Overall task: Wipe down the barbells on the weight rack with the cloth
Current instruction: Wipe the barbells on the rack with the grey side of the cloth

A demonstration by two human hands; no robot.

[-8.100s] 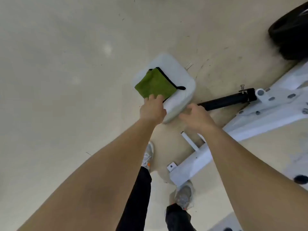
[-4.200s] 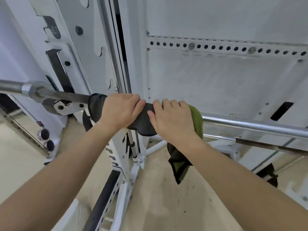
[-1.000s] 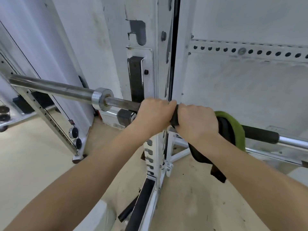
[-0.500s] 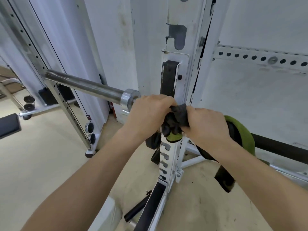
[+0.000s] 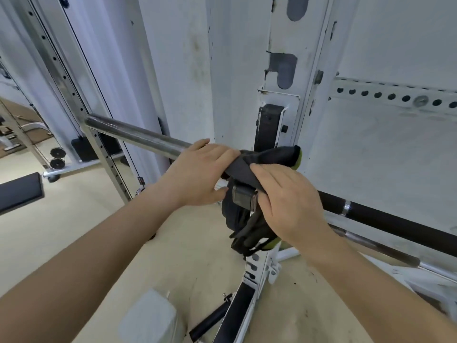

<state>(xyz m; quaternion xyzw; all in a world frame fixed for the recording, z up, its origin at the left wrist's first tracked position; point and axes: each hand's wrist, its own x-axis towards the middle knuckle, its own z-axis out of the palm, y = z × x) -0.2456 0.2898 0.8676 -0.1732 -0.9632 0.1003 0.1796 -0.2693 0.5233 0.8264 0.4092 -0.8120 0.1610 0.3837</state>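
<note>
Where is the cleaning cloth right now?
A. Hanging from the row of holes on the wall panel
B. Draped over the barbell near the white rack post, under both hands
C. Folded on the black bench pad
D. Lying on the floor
B: the cloth lies over the barbell beside the rack post, with the left hand and right hand on it.

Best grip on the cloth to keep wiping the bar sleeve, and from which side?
Grip the cloth where it drapes over the barbell at the collar, coming from above with fingers curling round the bar. The left hand and right hand already pinch it there; the loose tail hanging below gives no wiping pressure.
</note>
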